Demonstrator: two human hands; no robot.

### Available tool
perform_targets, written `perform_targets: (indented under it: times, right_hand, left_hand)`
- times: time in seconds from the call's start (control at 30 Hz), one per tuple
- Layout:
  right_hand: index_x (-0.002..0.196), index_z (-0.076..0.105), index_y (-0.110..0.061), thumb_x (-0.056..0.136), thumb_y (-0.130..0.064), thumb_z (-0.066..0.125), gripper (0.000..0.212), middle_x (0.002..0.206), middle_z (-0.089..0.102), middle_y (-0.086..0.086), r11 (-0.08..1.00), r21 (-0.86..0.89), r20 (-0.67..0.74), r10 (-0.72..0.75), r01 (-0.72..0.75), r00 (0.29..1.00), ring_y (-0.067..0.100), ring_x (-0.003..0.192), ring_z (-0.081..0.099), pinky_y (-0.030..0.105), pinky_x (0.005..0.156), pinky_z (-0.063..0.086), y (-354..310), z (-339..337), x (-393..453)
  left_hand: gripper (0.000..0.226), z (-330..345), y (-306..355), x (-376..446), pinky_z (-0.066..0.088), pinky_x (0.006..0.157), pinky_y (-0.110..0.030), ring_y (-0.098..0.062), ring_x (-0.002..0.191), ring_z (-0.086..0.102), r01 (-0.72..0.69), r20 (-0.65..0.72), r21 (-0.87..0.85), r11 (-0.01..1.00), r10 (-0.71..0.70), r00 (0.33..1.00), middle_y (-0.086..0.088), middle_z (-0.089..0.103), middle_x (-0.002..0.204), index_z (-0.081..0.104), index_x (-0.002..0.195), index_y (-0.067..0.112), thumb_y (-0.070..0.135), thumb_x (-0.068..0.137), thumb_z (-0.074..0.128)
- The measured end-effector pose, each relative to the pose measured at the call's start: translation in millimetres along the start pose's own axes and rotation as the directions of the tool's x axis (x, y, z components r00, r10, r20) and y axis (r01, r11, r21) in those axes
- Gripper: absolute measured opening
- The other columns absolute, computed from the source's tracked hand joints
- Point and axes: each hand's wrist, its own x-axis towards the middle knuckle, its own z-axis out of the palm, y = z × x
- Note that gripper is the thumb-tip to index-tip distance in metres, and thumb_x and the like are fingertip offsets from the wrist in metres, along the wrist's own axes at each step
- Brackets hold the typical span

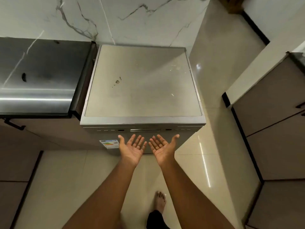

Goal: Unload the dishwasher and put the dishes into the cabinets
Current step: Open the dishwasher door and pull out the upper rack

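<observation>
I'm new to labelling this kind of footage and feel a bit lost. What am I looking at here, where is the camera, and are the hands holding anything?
There is one picture, taken by a wide-angle camera on a person's head, looking forward and down. No robot is involved: the two bare arms are the person's own. The left hand and right hand are held palms up, fingers spread, holding nothing. Just beyond them stands a dishwasher, its door closed; its flat top shows only a few smudges. To its left is a shiny steel countertop. One bare foot shows on the tiled floor.
</observation>
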Motion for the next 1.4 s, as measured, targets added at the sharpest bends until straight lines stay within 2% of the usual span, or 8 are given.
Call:
perform_targets:
  times: [0.27,0.4,0.6,0.8,0.97,1.07,1.27,1.4]
  right_hand:
    - [0.122,0.054,0.002,0.087,-0.078,0.04,0.089,0.127,0.058,0.023,0.992,0.105,0.028,0.072,-0.075,0.997,0.038,0.126,0.053,0.05,0.11,0.04,-9,17,56]
    - [0.129,0.053,0.002,0.085,-0.079,0.041,0.094,0.123,0.061,0.023,0.993,0.091,0.033,0.077,-0.08,0.997,0.035,0.117,0.059,0.046,0.11,0.04,0,16,62]
    - [0.14,0.043,0.0,0.079,-0.076,0.057,0.099,0.141,0.051,0.023,0.968,0.233,0.052,0.079,-0.089,0.996,0.039,0.13,0.05,0.05,0.113,0.038,-6,20,78]
    - [0.137,0.047,-0.002,0.064,-0.068,0.076,0.103,0.139,0.052,0.021,0.957,0.268,0.15,0.07,-0.109,0.986,0.039,0.131,0.052,0.053,0.112,0.039,-2,10,83]
    - [0.142,0.045,0.001,0.04,-0.057,0.093,0.127,0.145,0.05,0.02,0.98,0.174,0.209,0.06,-0.098,0.976,0.035,0.133,0.052,0.05,0.113,0.039,7,17,82]
    - [0.13,0.055,0.0,0.033,-0.057,0.094,0.119,0.123,0.062,0.019,0.99,0.139,0.16,0.01,-0.032,0.987,0.035,0.127,0.055,0.053,0.111,0.041,11,17,87]
    - [0.127,0.059,-0.007,0.033,-0.059,0.093,0.114,0.121,0.063,0.018,0.99,0.137,0.167,-0.05,0.027,0.985,0.035,0.128,0.055,0.051,0.112,0.041,16,20,87]
    - [0.134,0.056,-0.008,0.036,-0.06,0.091,0.116,0.122,0.063,0.018,0.991,0.129,0.157,-0.054,0.034,0.986,0.034,0.127,0.057,0.048,0.111,0.043,19,20,88]
  left_hand:
    - [0.049,11,5,45,0.037,0.112,-0.049,-0.03,0.129,0.052,-0.053,-0.035,-0.022,0.998,0.052,0.998,-0.015,0.052,0.142,0.053,0.129,0.007,0.045,0.097,0.049]
    - [0.053,9,-1,56,0.039,0.112,-0.045,-0.028,0.126,0.054,-0.077,-0.026,-0.012,0.997,0.077,0.997,-0.012,0.057,0.13,0.054,0.123,0.009,0.052,0.092,0.057]
    - [0.03,13,5,72,0.044,0.108,-0.041,-0.024,0.113,0.061,-0.145,0.029,0.011,0.989,0.144,0.989,-0.009,0.065,0.109,0.064,0.104,0.012,0.039,0.091,0.061]
    - [0.071,-1,11,80,0.043,0.108,-0.039,-0.024,0.13,0.053,-0.134,0.063,0.082,0.988,0.129,0.99,-0.014,0.054,0.141,0.051,0.139,0.008,0.038,0.076,0.066]
    - [0.066,-15,14,88,0.045,0.106,-0.042,-0.018,0.114,0.062,-0.073,0.125,0.213,0.974,0.047,0.991,-0.008,0.066,0.12,0.057,0.127,0.013,0.053,0.076,0.064]
    - [0.055,-15,11,90,0.047,0.103,-0.043,-0.016,0.105,0.066,-0.091,0.13,0.196,0.976,0.066,0.989,-0.003,0.072,0.105,0.065,0.114,0.015,0.053,0.075,0.064]
    - [0.086,-4,1,86,0.043,0.11,-0.047,-0.024,0.129,0.055,-0.116,0.041,0.175,0.978,0.11,0.993,-0.012,0.06,0.134,0.052,0.139,0.01,0.06,0.07,0.063]
    - [0.098,0,-2,88,0.055,0.091,-0.04,-0.023,0.12,0.061,-0.153,0.028,0.194,0.969,0.151,0.988,-0.009,0.066,0.123,0.051,0.14,0.012,0.068,0.059,0.065]
